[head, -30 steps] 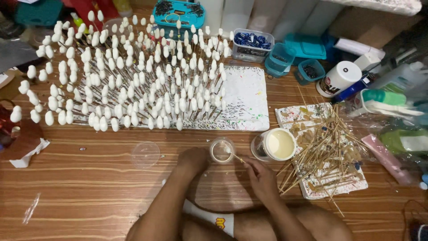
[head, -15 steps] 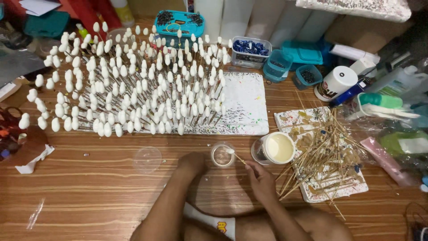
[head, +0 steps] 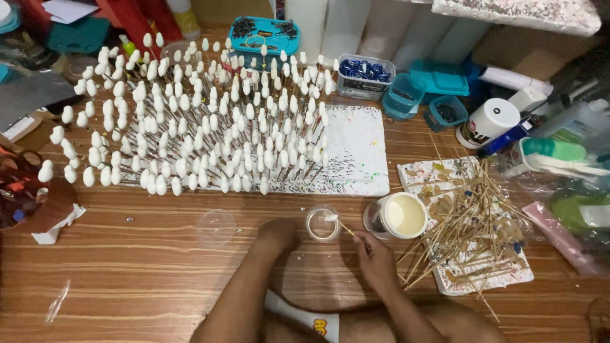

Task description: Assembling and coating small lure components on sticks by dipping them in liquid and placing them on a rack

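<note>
- The right hand (head: 375, 254) pinches a thin wooden stick (head: 346, 227) between its fingers, and the stick's white-coated tip sits at the rim of a small clear cup (head: 322, 223).
- The left hand (head: 277, 234) rests on the wooden table (head: 127, 286) just left of that cup, fingers curled under; I cannot tell whether it grips anything, and it seems not to touch the cup.
- Just right of the small clear cup stands a wider tub of creamy white paint (head: 400, 216), almost touching it.
- Further left of the cup lies a clear round lid (head: 216, 227), flat on the table.
- Behind the cup sits a paint-speckled white foam board (head: 356, 159), and its left part bristles with rows of upright sticks topped with white blobs (head: 190, 140).
- Right of the cup, beyond the tub, a loose heap of bare wooden sticks (head: 470, 222) lies across a stained white sheet (head: 502, 279).
- Far behind the cup are teal plastic containers (head: 419, 92) and a white jar (head: 488, 122).
</note>
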